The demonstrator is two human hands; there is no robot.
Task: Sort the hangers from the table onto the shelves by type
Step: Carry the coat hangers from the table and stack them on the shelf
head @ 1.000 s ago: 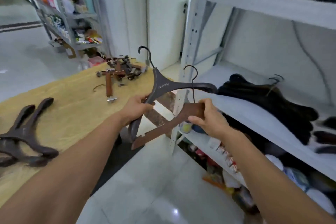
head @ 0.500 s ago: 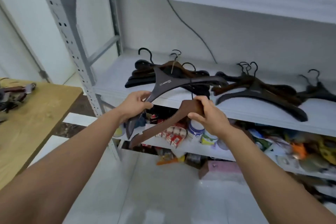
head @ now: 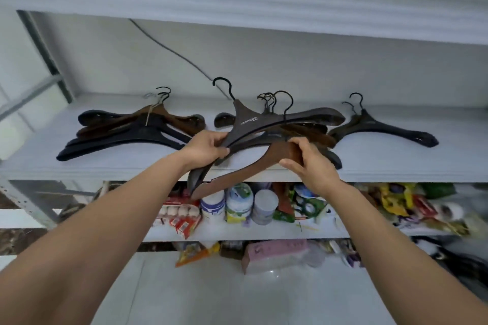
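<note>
Two bare forearms fill the lower half of the frame. The left forearm point(head: 118, 221) comes in from the lower left corner and the right forearm point(head: 390, 229) from the lower right. Both are uncovered along their whole visible length. The left hand point(head: 208, 149) and right hand point(head: 309, 166), near the centre, are likewise bare. Finer detail on the fingers is blurred.

No word can be read. The dark hanger point(head: 264, 124) carries a small pale printed mark on its neck, just above and right of the fingers point(head: 221, 152) of the left hand point(head: 204, 149), too blurred to make out. Below the fingers, the jars point(head: 239, 202) and packets point(head: 184, 225) on the lower shelf point(head: 237, 235) bear coloured labels, all illegible.
</note>
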